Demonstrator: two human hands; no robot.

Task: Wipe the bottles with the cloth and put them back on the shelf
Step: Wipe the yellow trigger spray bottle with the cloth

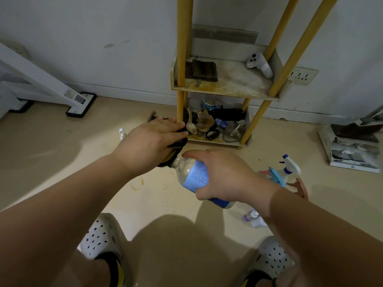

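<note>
Head view: the bottle (pixel 194 175) hangs tilted in front of the shelf (pixel 226 88). Its long axis slants, with one end toward the shelf and the other toward the person. The right hand (pixel 223 175) curls round its labelled middle. The left hand (pixel 149 141), palm down, clutches the cloth (pixel 177 144) over the shelf-side end.

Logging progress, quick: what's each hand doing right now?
Left hand: holding the cloth.
Right hand: holding the bottle.
</note>
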